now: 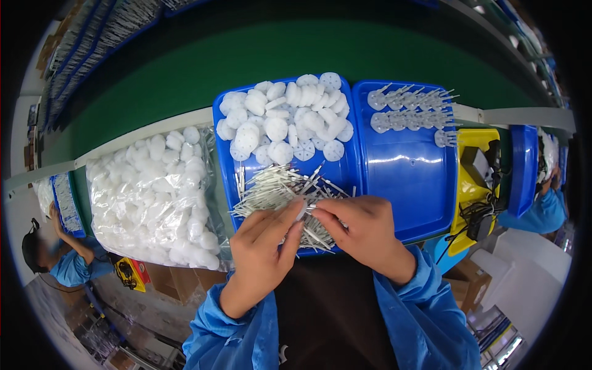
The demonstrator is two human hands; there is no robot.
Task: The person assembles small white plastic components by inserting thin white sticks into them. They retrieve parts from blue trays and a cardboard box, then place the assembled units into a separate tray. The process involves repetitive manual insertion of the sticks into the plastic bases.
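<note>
Over the front of a blue tray point(223, 148), my left hand point(262, 246) pinches a small white plastic disc point(301, 211), seen nearly edge-on. My right hand point(364, 231) meets it from the right, its fingertips closed on a thin white stick point(311, 206) that touches or nearly touches the disc. Beneath both hands lies a heap of thin white sticks point(271, 185), partly hidden by my fingers. Behind the heap, many round white discs with small holes point(277, 126) fill the back of the same tray.
A second blue tray point(407, 191) on the right holds rows of discs with sticks in them point(407, 120). Further right is a yellow bin point(459, 237) with black adapters and cables. On the left lies a clear bag of white discs point(148, 203). Other people point(71, 265) work at both sides.
</note>
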